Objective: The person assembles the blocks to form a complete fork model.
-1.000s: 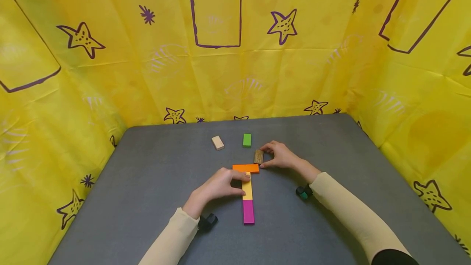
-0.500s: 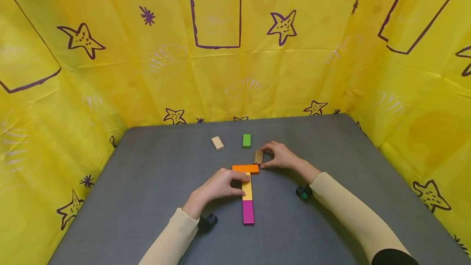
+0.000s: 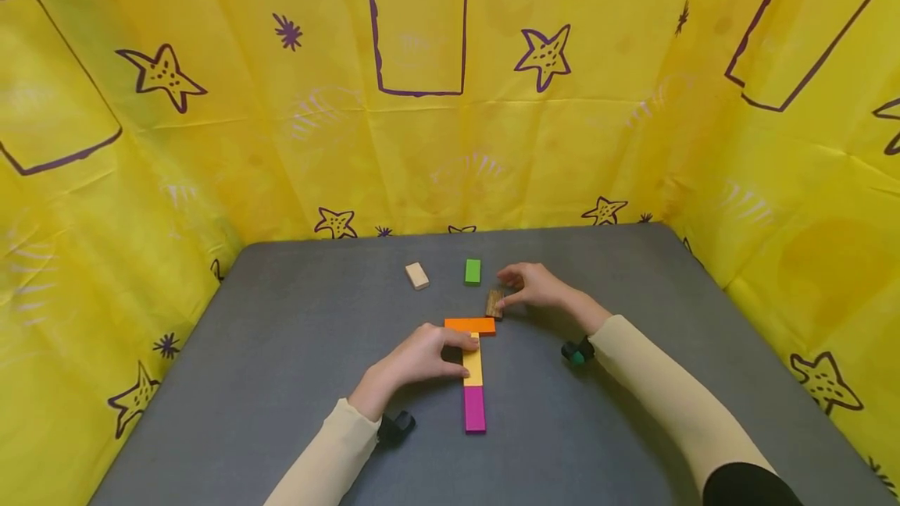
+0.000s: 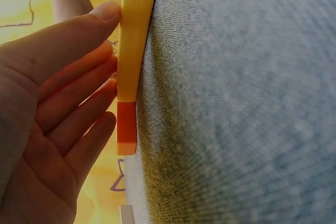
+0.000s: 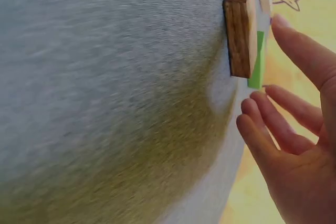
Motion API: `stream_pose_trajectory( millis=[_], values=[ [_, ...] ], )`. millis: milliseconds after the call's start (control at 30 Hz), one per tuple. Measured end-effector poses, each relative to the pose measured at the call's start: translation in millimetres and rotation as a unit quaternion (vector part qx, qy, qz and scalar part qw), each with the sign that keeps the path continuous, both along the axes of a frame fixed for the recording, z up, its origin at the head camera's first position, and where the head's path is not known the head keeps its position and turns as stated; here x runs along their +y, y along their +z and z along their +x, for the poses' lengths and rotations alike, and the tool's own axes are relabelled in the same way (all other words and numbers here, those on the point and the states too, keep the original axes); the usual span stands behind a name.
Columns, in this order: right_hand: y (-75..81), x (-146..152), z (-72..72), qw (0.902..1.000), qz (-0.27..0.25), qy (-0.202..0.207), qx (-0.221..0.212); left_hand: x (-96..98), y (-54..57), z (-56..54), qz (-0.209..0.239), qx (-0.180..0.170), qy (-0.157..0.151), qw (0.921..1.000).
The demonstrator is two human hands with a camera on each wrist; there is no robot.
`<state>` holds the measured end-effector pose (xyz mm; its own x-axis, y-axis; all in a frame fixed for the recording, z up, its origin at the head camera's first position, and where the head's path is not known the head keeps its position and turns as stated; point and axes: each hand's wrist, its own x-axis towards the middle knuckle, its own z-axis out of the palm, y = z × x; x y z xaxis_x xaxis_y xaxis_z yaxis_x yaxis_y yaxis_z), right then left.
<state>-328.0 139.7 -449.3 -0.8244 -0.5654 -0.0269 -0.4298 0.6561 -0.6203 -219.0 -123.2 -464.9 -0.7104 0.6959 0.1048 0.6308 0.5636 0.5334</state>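
Observation:
My left hand [image 3: 418, 358] rests its thumb and fingertips on the yellow block [image 3: 473, 365], fingers fairly straight. That block lies end to end with a magenta block [image 3: 474, 410]; its far end meets an orange block [image 3: 469, 326] set crosswise, forming a T. A brown wood-grained block [image 3: 494, 303] lies just beyond the orange one's right end; in the right wrist view the brown block [image 5: 240, 35] appears to touch it. Over and to the right of the brown block hovers my right hand [image 3: 541, 285], thumb and fingers spread with nothing between them.
Farther back on the grey table [image 3: 316, 350] lie a green block [image 3: 473, 272] and a tilted cream block [image 3: 416, 276]. A yellow patterned cloth [image 3: 422, 155] hangs around the table's back and sides.
My right hand has come off the brown block and risen slightly up and back. The left hand keeps its place on the yellow block, and the blocks stay where they were.

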Motion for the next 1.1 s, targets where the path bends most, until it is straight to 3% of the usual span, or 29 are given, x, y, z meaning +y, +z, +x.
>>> stream_pose_trajectory(
  millis=[433, 1100],
  values=[
    [6.6, -23, -28.6, 0.9996, -0.002, -0.029, 0.001, -0.5, 0.3, 2.2, 0.003, -0.004, -0.012, 0.9999],
    [-9.8, -45, -50.6, 0.9981, -0.043, -0.045, -0.004, -0.3, 1.0, 2.7, -0.005, -0.008, -0.003, 1.0000]
  ],
)
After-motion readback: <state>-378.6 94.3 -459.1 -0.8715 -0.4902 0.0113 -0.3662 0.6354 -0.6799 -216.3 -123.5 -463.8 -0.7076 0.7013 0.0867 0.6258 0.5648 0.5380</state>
